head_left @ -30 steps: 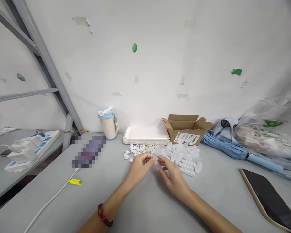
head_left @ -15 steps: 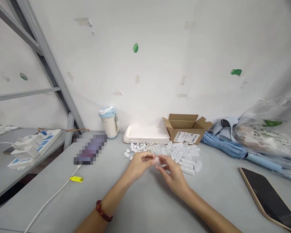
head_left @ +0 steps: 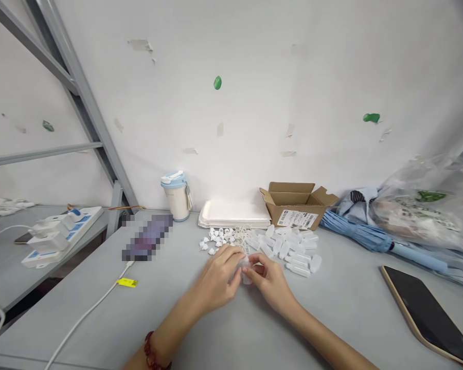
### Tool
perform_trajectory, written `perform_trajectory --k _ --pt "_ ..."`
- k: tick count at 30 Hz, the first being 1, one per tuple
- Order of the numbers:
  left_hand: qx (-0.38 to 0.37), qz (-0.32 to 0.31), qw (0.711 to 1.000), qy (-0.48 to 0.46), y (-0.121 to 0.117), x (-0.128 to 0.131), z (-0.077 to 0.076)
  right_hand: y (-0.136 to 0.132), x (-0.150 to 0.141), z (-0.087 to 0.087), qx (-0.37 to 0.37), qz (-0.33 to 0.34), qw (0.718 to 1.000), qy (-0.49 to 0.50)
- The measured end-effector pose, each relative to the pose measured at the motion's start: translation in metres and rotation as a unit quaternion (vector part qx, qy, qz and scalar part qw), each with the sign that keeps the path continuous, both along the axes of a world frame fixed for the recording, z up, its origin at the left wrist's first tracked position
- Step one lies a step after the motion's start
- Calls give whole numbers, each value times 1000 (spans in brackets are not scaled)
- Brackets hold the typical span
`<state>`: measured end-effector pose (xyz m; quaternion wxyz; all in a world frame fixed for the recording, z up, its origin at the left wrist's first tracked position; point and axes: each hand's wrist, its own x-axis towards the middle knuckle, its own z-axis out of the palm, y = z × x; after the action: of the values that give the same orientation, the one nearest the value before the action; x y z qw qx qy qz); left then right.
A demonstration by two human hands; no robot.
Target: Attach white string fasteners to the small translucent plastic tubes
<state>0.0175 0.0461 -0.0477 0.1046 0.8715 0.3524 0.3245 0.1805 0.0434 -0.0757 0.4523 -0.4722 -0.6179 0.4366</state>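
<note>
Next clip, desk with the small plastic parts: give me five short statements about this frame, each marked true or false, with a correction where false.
1. Both hands, the left hand and right hand, meet on one small translucent bottle. True.
2. The cardboard box is closed. False: its flaps stand open.
3. The cup with the blue lid stands upright near the wall. True.
4. The folded umbrella is red. False: it is blue.
5. The pile of small bottles lies left of the hands. False: it lies to their right.
</note>
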Motion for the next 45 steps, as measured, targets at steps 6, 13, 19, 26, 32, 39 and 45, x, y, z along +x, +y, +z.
perform_trajectory --k 6,13,19,26,32,39,45 --pt "-26 4 1000 10 -9 -19 -13 -3 -12 -5 -44 0 999 5" --pt "-30 15 999 4 -12 -23 -24 -9 -21 -11 -44 5 999 3" --pt "-30 19 999 8 -14 -22 -17 -13 -24 -10 -21 24 999 -29" --pt "-137 13 990 9 -7 -41 -8 -20 -25 -7 104 50 973 -200" --pt "-219 15 976 10 -5 -61 -7 -24 -25 -9 171 131 949 -231" --pt "-240 43 969 22 -4 -69 -1 -24 -24 3 147 205 926 -282" --pt "-236 61 970 20 -3 -78 -3 -28 -24 9 116 240 920 -288"
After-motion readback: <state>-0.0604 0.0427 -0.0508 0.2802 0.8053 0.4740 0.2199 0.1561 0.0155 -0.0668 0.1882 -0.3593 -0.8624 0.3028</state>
